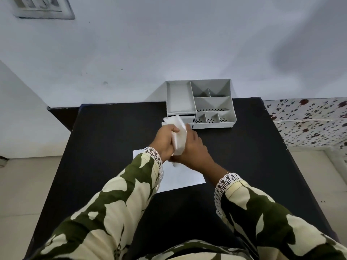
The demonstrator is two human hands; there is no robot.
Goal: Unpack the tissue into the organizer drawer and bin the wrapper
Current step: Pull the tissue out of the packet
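A white tissue pack (178,136) is held upright between both hands above the middle of the black table (105,139). My left hand (165,140) grips its left side. My right hand (193,149) wraps its right side and bottom. Crinkled white wrapper or tissue sticks out at the top of the pack. Just behind it stands the grey organizer (199,102) with several open compartments. Its small drawer (187,119) at the front left is partly hidden by the pack; I cannot tell how far it is pulled out.
A white sheet of paper (180,177) lies flat on the table under my wrists. The organizer stands at the table's far edge against a pale wall. A floral-patterned surface (308,121) lies to the right. No bin is in view.
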